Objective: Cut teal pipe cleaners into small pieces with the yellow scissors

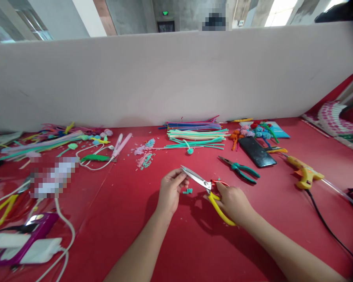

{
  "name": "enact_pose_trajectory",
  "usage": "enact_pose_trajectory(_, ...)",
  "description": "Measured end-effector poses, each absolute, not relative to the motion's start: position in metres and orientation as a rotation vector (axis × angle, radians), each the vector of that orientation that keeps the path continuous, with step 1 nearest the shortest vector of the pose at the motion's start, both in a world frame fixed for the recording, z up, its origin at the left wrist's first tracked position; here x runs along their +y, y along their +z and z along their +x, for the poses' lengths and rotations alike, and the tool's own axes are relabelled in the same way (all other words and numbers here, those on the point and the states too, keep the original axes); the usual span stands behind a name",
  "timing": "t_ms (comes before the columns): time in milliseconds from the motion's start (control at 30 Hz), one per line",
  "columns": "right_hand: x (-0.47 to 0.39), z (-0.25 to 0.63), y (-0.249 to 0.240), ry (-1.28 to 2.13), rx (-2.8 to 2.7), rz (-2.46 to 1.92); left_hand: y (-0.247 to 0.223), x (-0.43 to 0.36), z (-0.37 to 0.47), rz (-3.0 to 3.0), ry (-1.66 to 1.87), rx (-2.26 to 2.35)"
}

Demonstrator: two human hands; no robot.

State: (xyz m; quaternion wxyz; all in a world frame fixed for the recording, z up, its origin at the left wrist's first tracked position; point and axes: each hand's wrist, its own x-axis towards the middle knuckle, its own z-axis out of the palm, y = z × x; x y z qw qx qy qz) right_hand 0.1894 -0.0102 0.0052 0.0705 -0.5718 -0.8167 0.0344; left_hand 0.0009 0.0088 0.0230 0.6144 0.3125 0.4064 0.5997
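Note:
My right hand [233, 201] is closed on the red and yellow handles of the scissors [198, 179], whose blades point up and left. The blade tips reach the fingertips of my left hand [172, 190]. The left fingers are pinched together; what they hold, if anything, is too small to make out. Just below those fingers, small teal pieces [187, 191] lie on the red table [129, 235].
Bundles of pipe cleaners [197, 135] lie by the white partition [164, 78]. Fluffy scraps [145, 158] are left of centre. Pliers [239, 169], a phone [257, 152] and a corded glue gun [304, 172] sit right. Cables and a purple power strip [38, 235] occupy the left.

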Motion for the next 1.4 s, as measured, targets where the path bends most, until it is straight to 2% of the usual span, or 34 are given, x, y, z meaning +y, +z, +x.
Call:
enact_pose_trajectory(533, -0.008, 0.189, 0.014, 0.138, -2.266, -1.867, 0.023, 0.006, 0.004, 0.744, 1.268, 0.935)
enact_pose_trajectory(633, -0.007, 0.186, 0.016, 0.308, -2.197, -1.823, 0.022, 0.003, 0.009, 0.781, 1.176, 0.922)
enact_pose_trajectory(867, -0.01, 0.179, 0.022, 1.009, -1.795, -1.441, 0.022, -0.005, 0.021, 1.017, 0.927, 0.907)
enact_pose_trajectory(1000, -0.011, 0.179, 0.028, 1.229, -1.631, -1.386, 0.019, -0.006, 0.022, 1.164, 0.794, 0.906)
enact_pose_trajectory(1400, -0.008, 0.178, 0.012, 1.108, -1.689, -1.471, 0.018, -0.01, 0.026, 1.283, 0.834, 1.044)
